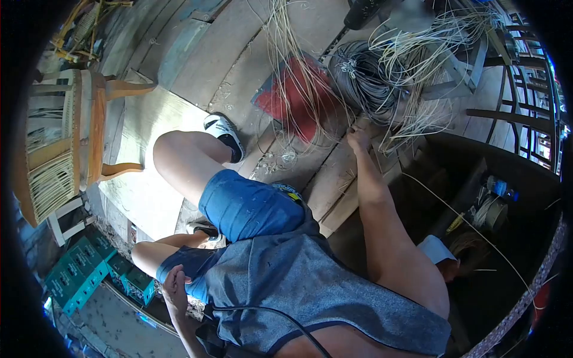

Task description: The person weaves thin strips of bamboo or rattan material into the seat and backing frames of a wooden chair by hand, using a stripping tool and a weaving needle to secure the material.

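Note:
My right hand (359, 139) reaches down to the floor at the lower edge of a coil of dark strands (373, 89). Its fingers are closed around thin strands there. Pale loose strands (298, 83) trail over a red cushion-like piece (292, 95) just beside it. By my thigh, in blue shorts (248, 206), my left hand (174, 285) is raised with its fingers curled. Whatever it may hold is too small to make out.
A wooden chair (95, 125) with a woven seat lies at the left. Green boxes (77, 271) stand below it. More pale strands (424, 51) heap at the upper right, near chair frames (519, 113). A dark bin (441, 161) holding a bottle (501, 188) is at my right.

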Demonstrator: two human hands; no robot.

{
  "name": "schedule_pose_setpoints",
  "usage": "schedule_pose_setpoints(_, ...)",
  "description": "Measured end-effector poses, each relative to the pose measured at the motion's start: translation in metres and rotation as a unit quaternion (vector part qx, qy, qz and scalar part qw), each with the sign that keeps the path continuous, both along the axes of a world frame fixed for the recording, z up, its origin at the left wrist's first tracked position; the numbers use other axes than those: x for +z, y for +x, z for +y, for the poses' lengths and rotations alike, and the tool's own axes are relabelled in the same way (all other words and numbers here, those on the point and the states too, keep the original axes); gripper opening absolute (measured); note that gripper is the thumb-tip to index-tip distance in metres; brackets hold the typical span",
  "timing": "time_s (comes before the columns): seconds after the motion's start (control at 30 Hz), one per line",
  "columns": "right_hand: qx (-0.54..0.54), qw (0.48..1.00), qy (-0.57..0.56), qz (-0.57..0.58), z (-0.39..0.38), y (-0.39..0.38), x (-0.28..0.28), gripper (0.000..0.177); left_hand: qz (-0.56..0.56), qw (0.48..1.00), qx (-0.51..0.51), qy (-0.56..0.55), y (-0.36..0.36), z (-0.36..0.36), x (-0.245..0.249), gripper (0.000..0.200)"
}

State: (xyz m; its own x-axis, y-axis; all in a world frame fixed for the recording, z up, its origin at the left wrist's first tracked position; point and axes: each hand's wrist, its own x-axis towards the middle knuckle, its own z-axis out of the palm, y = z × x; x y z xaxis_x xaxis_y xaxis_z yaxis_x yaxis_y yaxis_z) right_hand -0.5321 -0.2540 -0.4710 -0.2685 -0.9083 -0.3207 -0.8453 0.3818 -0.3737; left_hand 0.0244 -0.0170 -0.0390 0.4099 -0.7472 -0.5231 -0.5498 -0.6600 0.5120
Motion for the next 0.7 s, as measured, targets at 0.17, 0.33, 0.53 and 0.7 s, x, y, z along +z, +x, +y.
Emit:
schedule_pose_setpoints(0.17,-0.088,0.926,-0.032,-0.366,0.008,0.072,0.135,0.012,0.047,0.991,-0.088,-0.086,-0.03,-0.07,0.027,0.022)
schedule_pose_setpoints(0.33,0.178,0.968,-0.062,-0.163,0.039,0.138,0.293,0.016,0.279,0.939,-0.2,-0.038,-0.135,-0.17,0.014,0.032)
schedule_pose_setpoints(0.53,0.215,0.895,-0.1,-0.377,0.094,0.182,0.382,0.014,0.501,0.864,-0.035,-0.041,-0.191,-0.214,-0.023,0.022)
schedule_pose_setpoints(0.7,0.168,0.924,-0.197,-0.281,0.11,0.111,0.277,0.017,0.002,0.851,-0.164,-0.499,-0.026,-0.178,0.115,0.019)
